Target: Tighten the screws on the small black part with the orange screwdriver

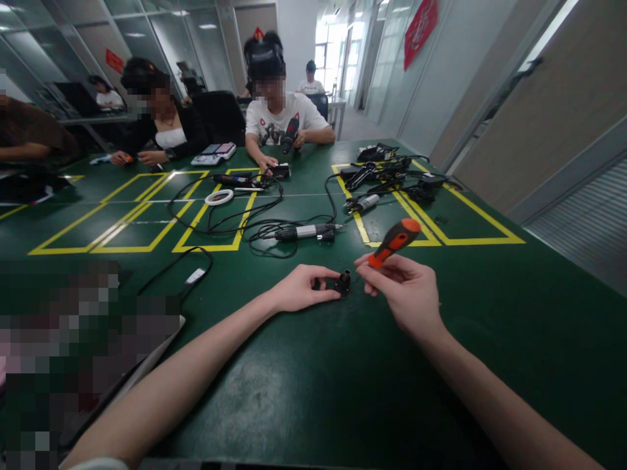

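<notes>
My left hand [306,287] rests at the middle of the green table, its thumb and fingers closed around a small black part with a short round tube on top [343,282]. Just to the right, my right hand [406,287] grips a screwdriver with an orange and black handle [396,241]. The handle leans up and to the right. Its shaft is hard to make out near my fingertips, which are a little apart from the black part.
Beyond my hands lie a silver and black pen-shaped electric tool [306,232] with cables, a white ring [219,197] and a pile of black tools [377,171]. Yellow tape [482,241] marks the green table [304,391]. Across it sits a person [289,114] holding a drill-like tool.
</notes>
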Motion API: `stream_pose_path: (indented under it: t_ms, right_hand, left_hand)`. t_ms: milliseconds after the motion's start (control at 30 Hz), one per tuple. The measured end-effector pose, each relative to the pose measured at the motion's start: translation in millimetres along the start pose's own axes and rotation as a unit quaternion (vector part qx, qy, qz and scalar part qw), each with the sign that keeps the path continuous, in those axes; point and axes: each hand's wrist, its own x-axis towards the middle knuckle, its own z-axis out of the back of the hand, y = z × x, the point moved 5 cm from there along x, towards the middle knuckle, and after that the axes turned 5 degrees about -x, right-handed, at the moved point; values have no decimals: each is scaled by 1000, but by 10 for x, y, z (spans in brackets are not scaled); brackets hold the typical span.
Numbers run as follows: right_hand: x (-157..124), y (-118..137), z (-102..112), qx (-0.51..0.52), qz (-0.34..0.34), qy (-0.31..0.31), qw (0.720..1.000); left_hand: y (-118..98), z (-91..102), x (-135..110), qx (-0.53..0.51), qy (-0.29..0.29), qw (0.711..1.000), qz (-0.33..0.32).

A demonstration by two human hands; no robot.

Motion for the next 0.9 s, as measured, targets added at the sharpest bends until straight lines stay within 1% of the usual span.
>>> stream_pose_path:
  t_ms: [100,233,433,633,900]
  right_hand:
    - [10,-2,16,-13,-5,-9,1000]
    - [15,-27,22,14,-34,-20,999]
    - [-2,-19,-31,24,-13,16,1000]
    - [5,-19,-9,9,22,-8,1000]
    - [-8,-8,-1,13,16,-4,1000]
  left_hand:
    - [-7,-1,-1,-10,3,1000,-4]
    - [-16,5,0,-12,-7,1000,-5]
    - [-15,8,4,-13,-11,1000,-12]
    - [-19,2,12,-16,-10,1000,-4]
    - [-24,5,11,-7,-15,1000,9]
